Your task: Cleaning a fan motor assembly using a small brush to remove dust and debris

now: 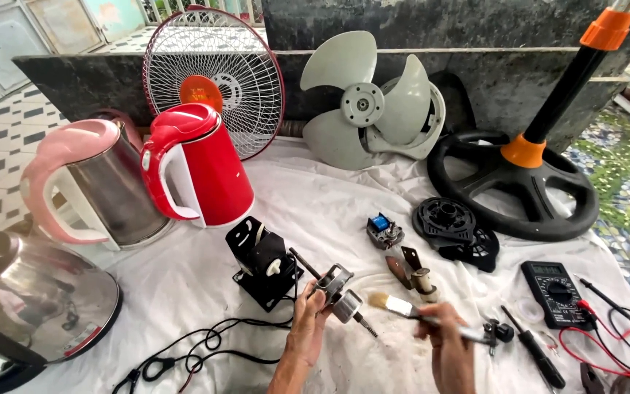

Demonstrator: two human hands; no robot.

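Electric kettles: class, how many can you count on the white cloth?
3: a red plastic kettle at centre left, a pink-handled steel kettle beside it, and a steel kettle at the lower left edge, partly cropped.

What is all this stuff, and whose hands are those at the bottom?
The picture comes from a camera worn on a person's head, looking down at their own two hands. The left hand holds a small metal fan motor with a shaft sticking out. The right hand holds a paintbrush, its bristles close to the motor. Everything lies on a white cloth. There is a red kettle, a pink kettle, a fan blade, a wire fan guard, a black round fan base with its pole, and a black meter with red wires.
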